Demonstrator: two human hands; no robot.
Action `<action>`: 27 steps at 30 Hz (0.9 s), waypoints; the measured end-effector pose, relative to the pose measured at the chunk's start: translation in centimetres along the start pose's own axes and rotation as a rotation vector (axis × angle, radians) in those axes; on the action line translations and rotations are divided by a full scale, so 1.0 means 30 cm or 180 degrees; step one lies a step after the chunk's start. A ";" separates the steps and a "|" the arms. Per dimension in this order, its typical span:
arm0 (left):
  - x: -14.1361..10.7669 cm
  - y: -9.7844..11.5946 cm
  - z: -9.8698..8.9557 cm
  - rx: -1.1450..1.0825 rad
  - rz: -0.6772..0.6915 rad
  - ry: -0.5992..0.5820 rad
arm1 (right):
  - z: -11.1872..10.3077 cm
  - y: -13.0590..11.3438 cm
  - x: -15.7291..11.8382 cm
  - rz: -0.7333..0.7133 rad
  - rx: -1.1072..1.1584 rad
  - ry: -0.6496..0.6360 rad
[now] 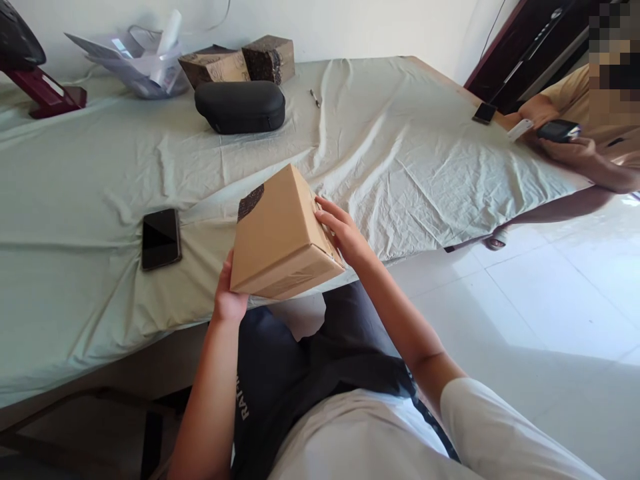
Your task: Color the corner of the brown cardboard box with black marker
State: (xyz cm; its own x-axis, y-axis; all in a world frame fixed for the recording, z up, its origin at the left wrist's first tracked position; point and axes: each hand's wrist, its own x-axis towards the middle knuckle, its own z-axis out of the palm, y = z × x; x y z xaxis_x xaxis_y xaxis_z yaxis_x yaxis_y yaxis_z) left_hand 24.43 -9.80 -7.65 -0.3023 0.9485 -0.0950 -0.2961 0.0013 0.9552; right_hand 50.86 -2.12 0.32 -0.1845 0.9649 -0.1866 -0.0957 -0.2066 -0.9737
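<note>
A brown cardboard box is tilted between my two hands at the front edge of the cloth-covered table. My left hand grips its lower left corner, the fingers partly hidden behind it. On the right side of the box lies my right hand, its fingers stretched along the flap edge. A dark patterned patch of tape shows on the box's far left corner. To the left of the box a black smartphone lies flat on the cloth.
Along the back stand a black zip case, two cardboard boxes, a clear plastic basket with papers, and a dark red stand. A pen lies nearby. At right, another person's hands hold a dark device.
</note>
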 end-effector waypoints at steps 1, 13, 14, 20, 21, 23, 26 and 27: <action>-0.007 0.009 0.009 -0.0046 -0.0049 0.0042 | 0.001 -0.003 -0.007 -0.0085 0.0055 0.0043; -0.040 0.065 0.065 -0.0209 -0.0121 -0.0177 | 0.016 -0.084 -0.050 -0.0548 0.0139 -0.0138; -0.041 0.070 0.069 -0.0256 -0.0073 -0.0134 | 0.015 -0.087 -0.046 -0.0485 0.0186 -0.0128; -0.048 0.122 0.089 0.0024 0.0254 -0.0097 | 0.000 -0.040 -0.008 0.0063 0.0420 -0.0272; -0.051 0.132 0.092 0.0022 0.0287 -0.0101 | -0.002 -0.026 -0.002 0.0112 0.0440 -0.0274; -0.059 0.150 0.096 -0.0068 0.0319 -0.0097 | -0.002 0.001 0.003 0.0204 0.0447 -0.0265; -0.068 0.169 0.102 -0.0085 0.0400 -0.0073 | 0.001 0.029 -0.005 0.0316 0.0449 -0.0336; -0.069 0.173 0.103 -0.0054 0.0421 -0.0055 | 0.002 0.033 -0.011 0.0343 0.0455 -0.0377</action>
State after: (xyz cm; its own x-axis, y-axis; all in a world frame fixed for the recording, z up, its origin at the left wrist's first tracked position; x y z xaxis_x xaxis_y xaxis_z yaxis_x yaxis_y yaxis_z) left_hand 26.32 -10.78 -1.62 -0.3242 0.9453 0.0365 -0.2700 -0.1295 0.9541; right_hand 50.77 -2.65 -0.59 -0.3140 0.9120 -0.2639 -0.2055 -0.3366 -0.9189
